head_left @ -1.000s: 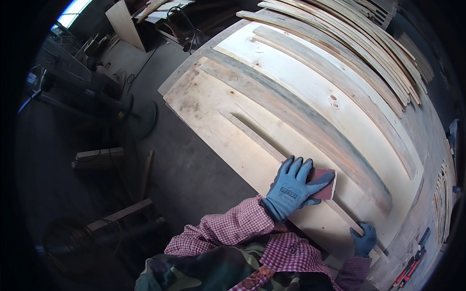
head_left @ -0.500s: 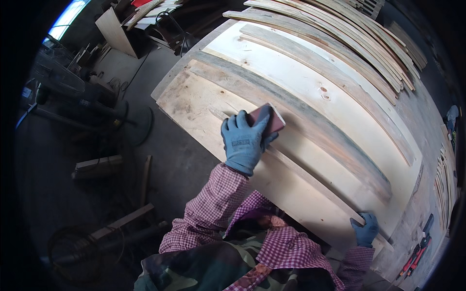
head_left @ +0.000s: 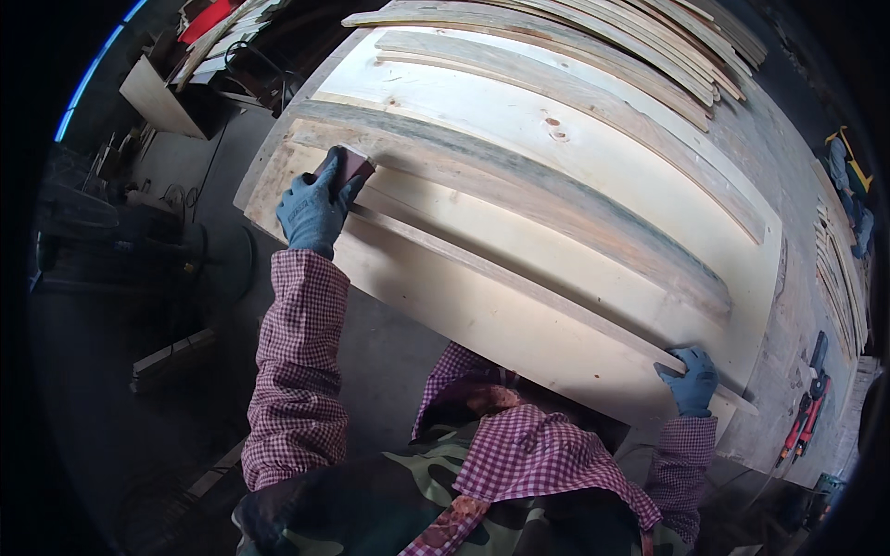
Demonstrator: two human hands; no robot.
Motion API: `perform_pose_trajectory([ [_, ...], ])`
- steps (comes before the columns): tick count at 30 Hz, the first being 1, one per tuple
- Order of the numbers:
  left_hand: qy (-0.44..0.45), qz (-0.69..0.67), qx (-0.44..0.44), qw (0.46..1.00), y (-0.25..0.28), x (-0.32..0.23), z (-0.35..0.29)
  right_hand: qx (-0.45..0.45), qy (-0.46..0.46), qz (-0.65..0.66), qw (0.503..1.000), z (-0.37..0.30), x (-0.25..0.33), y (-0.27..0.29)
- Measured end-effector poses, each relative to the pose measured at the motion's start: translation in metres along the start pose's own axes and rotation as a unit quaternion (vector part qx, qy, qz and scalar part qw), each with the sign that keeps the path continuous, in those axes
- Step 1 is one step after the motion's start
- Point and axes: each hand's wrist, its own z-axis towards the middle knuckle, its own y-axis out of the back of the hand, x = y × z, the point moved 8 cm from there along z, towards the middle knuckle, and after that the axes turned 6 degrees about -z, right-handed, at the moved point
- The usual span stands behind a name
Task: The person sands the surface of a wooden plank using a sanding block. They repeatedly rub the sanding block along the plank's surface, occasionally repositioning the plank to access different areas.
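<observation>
The left hand [head_left: 315, 211], in a blue-grey glove, is closed around a reddish-brown block [head_left: 354, 172] near the near left corner of the tabletop [head_left: 756, 361]. Its fingers wrap the block's left side, and the block is at the left end of a narrow wooden strip [head_left: 524, 282]; the glove hides whether the two touch. The strip runs along the near edge of the tabletop, over a pale panel [head_left: 464, 320], and its right end reaches toward the near right corner. There the right hand [head_left: 691, 380], gloved alike, grips the strip just short of that end — thumb on the near side, fingers over the top. Beyond the strip lies a wide grey-streaked board [head_left: 519, 190], roughly parallel to it, then a narrower board [head_left: 593, 132]. A stack of long slats [head_left: 640, 46] fills the far edge. By the right edge rests a red-handled tool [head_left: 805, 417] — and farther up that side, a row of thin sticks [head_left: 832, 264].
</observation>
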Motion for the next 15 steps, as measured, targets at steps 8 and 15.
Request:
perform_pose_trajectory([
  [8,-0.338,-0.201,0.107,0.913,0.014,-0.304,-0.166,-0.013,-0.007,-0.019,1.000,-0.009,-0.006,0.001],
  [15,-0.503,-0.265,0.107,0.816,0.020,-0.341,-0.231,0.001,-0.005,0.016,1.000,-0.006,-0.005,-0.001],
])
